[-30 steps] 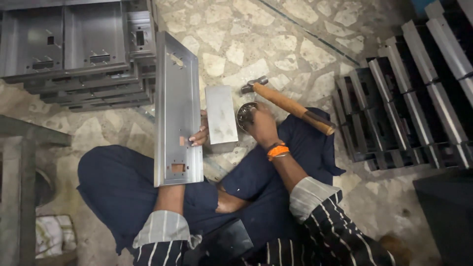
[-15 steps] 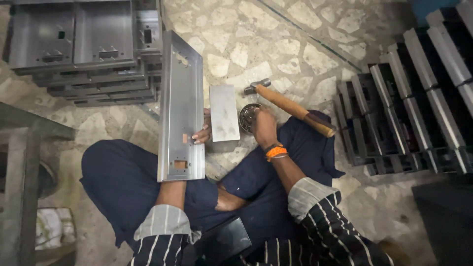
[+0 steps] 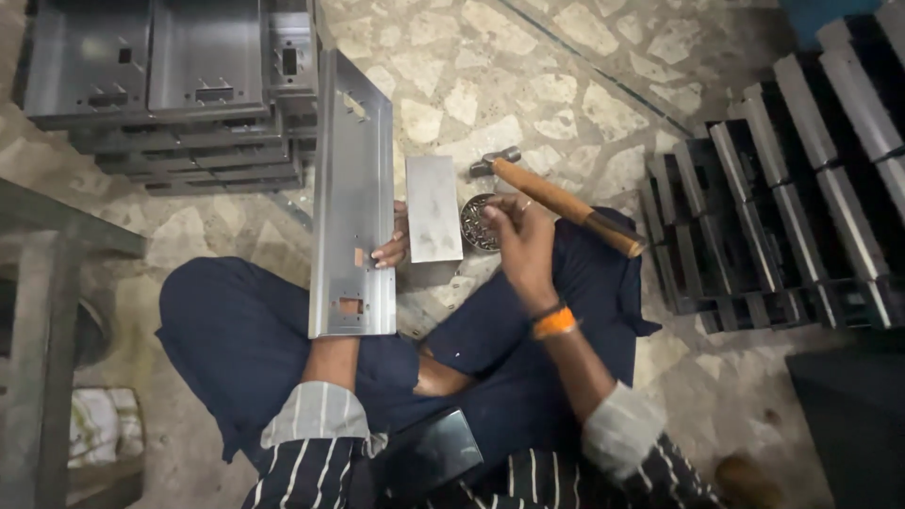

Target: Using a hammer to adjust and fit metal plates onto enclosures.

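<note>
1. Grey sheet metal is what I see first: the left hand (image 3: 391, 250) holds a long panel (image 3: 353, 198) upright on its edge, fingers wrapped round the right rim, the grip closed on it.
2. The panel stands between my knees on the stone floor (image 3: 528, 85), just beside a steel block (image 3: 433, 209).
3. The right hand (image 3: 523, 240) hangs over a small round tin (image 3: 479, 223), fingertips pinched together; I cannot tell whether they hold something small.
4. A hammer (image 3: 566, 203) lies on the right thigh, untouched.
5. Progress, as I judge it: the panel has its cut-outs, nothing is fitted in them that I can see, so fastening work seems barely begun.
6. Trays (image 3: 160, 85) are stacked to the left, and more parts (image 3: 801, 188) to the right.
7. The tin's contents are too small to make out, the left palm is hidden behind the panel, and the dark plate (image 3: 429, 457) near my lap is unclear.
</note>
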